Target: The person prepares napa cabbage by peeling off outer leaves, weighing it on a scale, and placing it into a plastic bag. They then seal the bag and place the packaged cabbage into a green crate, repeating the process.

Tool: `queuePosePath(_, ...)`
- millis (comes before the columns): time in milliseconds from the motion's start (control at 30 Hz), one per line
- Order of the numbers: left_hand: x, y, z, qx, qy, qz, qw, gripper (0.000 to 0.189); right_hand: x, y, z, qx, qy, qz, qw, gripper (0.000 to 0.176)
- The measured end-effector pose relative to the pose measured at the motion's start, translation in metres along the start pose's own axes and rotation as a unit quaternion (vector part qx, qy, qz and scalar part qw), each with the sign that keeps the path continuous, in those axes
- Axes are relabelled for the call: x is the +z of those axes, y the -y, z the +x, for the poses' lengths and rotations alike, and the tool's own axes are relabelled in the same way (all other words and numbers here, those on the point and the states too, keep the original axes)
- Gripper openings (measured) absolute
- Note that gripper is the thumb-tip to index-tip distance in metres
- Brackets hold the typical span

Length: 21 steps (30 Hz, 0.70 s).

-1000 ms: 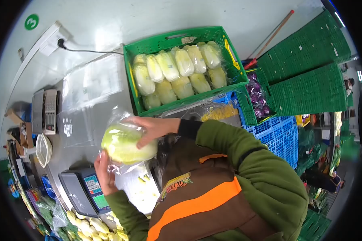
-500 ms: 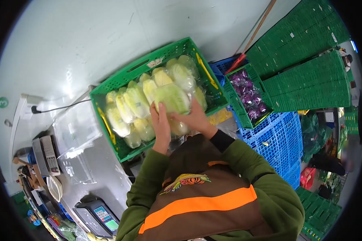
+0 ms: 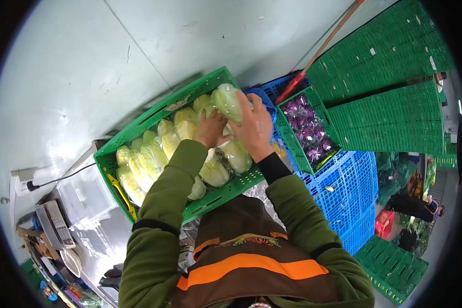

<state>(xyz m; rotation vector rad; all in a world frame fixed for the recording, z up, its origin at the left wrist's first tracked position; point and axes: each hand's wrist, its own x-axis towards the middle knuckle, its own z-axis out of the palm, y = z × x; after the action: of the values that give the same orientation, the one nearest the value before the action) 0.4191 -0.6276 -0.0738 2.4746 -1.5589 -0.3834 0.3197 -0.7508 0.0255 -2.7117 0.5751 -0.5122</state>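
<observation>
I see both arms reaching forward up frame centre, elbows bent. Right hand (image 3: 255,127): grip closed over the side of the wrapped cabbage (image 3: 228,101), fingers spread. Left hand (image 3: 210,129): grip cupped on its lower end. Cabbage is top centre, at the right end of the green crate (image 3: 138,131), above the packed cabbages (image 3: 143,159).

I read the wrapped cabbage (image 3: 228,102) as pale green fading to yellow-white, like those in the bright green lattice crate (image 3: 218,195). Purple cabbages (image 3: 308,134) fill a second green crate (image 3: 295,154). The sleeves (image 3: 164,205) are olive with black cuffs, and the brown vest (image 3: 251,241) carries an orange stripe. The blue crates (image 3: 351,190) show a grid pattern.
</observation>
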Motion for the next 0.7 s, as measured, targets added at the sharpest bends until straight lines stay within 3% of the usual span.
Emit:
queuePosePath(133, 0.005, 0.012, -0.017, 0.019, 0.082, 0.031, 0.996, 0.067, 0.039, 0.007, 0.001, 0.075, 0.098, 0.042, 0.991, 0.082)
queuePosePath(200, 0.010, 0.014, -0.028, 0.048, -0.031, 0.022, 0.998, 0.065, 0.052, -0.003, 0.001, 0.117, 0.107, 0.088, 0.983, 0.082)
queuePosePath(300, 0.001, 0.026, -0.034, 0.058, 0.021, -0.013, 0.998, 0.062, 0.068, -0.021, 0.005, 0.168, 0.145, 0.155, 0.963, 0.083)
queuePosePath(333, 0.001, 0.028, -0.037, 0.077, -0.048, -0.043, 0.995, 0.053, 0.074, -0.025, 0.005, 0.174, 0.169, 0.176, 0.954, 0.084)
queuePosePath(467, 0.004, 0.033, -0.040, 0.088, -0.069, -0.078, 0.991, 0.036, 0.088, -0.030, 0.006, 0.200, 0.157, 0.157, 0.954, 0.085)
queuePosePath(533, 0.011, 0.042, -0.037, -0.065, -0.054, -0.248, 0.965, 0.025, 0.084, -0.032, 0.007, 0.200, 0.218, 0.187, 0.937, 0.092)
queuePosePath(567, 0.014, 0.045, -0.030, -0.055, -0.053, -0.243, 0.967, 0.025, 0.083, -0.032, 0.010, 0.204, 0.208, 0.189, 0.938, 0.092)
queuePosePath(633, -0.021, 0.027, -0.013, -0.057, -0.318, -0.245, 0.914, 0.014, 0.083, -0.033, 0.009, 0.159, 0.176, 0.238, 0.942, 0.081)
queuePosePath(667, -0.029, 0.029, 0.001, 0.006, -0.314, -0.201, 0.928, 0.015, 0.084, -0.033, 0.011, 0.164, 0.170, 0.237, 0.942, 0.081)
queuePosePath(700, -0.032, 0.030, 0.015, 0.010, -0.312, -0.204, 0.928, 0.015, 0.085, -0.031, 0.014, 0.160, 0.152, 0.267, 0.938, 0.077)
